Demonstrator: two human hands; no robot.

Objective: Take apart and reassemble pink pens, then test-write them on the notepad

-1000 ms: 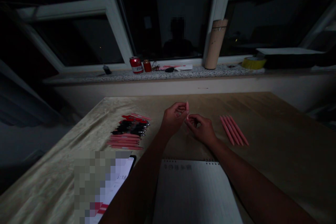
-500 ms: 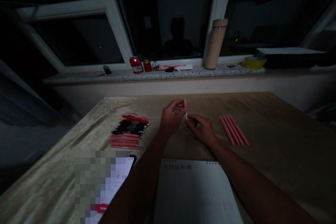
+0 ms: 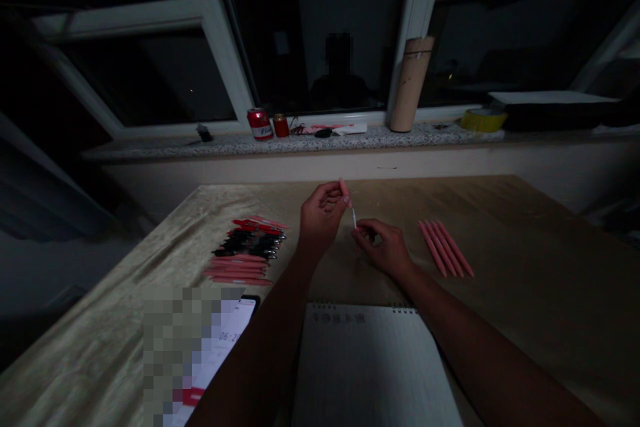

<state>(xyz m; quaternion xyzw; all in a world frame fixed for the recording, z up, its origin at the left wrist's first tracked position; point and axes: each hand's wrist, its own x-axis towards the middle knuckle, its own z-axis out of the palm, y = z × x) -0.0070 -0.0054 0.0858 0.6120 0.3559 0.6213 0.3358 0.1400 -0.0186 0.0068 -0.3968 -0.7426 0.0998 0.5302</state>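
Observation:
My left hand [image 3: 319, 217] is closed on a pink pen barrel [image 3: 343, 187], held tilted above the table with its upper end clear of the fingers. From the barrel's lower end runs a thin pale pen refill [image 3: 354, 216]. My right hand [image 3: 385, 245] pinches the refill's lower end between thumb and fingertips; whatever tip is there is hidden. To the right lie several pink pens [image 3: 446, 248] side by side. On the left is a row of pens, with black pens [image 3: 250, 242] in the middle, pink pens [image 3: 240, 269] nearer me and red pens [image 3: 257, 225] behind.
A spiral notebook [image 3: 373, 367] lies in front of me, with a lit phone [image 3: 227, 340] left of it, partly behind my left forearm. On the windowsill [image 3: 225, 144] stand a red can [image 3: 260, 124], a small red jar [image 3: 281, 125], a tall cylinder [image 3: 413, 83] and yellow tape [image 3: 483, 121].
My left hand has moved up and left with the barrel, which now tilts more. More of the refill shows between the hands. My right hand has hardly moved.

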